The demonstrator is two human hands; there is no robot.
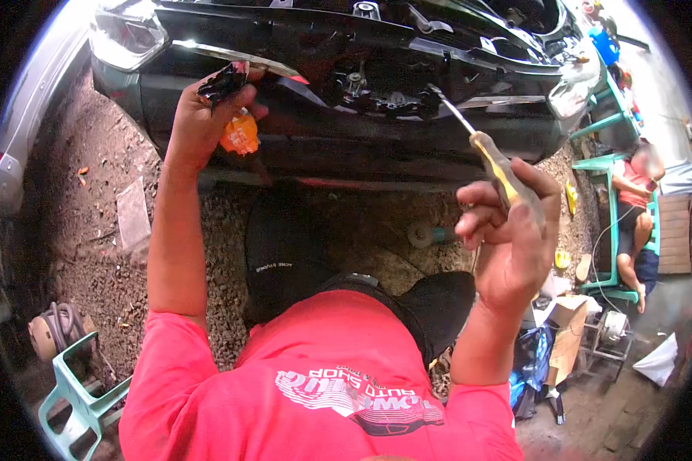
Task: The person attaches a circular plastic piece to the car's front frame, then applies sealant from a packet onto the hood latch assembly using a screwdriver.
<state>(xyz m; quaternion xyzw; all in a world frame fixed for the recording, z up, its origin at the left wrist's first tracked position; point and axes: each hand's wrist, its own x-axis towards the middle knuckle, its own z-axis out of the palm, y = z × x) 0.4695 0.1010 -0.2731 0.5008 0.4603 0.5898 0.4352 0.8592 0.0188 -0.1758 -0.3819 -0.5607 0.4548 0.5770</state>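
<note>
My right hand (515, 238) is closed round the yellow-and-grey handle of a screwdriver (494, 156). Its metal shaft points up and left toward the black car bumper (284, 142); I cannot tell whether the tip touches anything. On the other side, my left hand (196, 127) is raised before the car's front, gripping a small glossy black part (224, 82) of unclear kind. Just below those fingers is a crumpled orange piece with pale lettering (241, 133), seemingly in the same hand. A latch-like metal fitting (354, 84) shows in the dark opening between the hands.
Headlights (129, 38) flank the car's front. A green plastic stool (77, 399) stands at lower left beside a hose reel (58, 330). A person (637, 184) sits at right on a green chair. A cardboard box (569, 330) and bags lie at lower right on gravelly ground.
</note>
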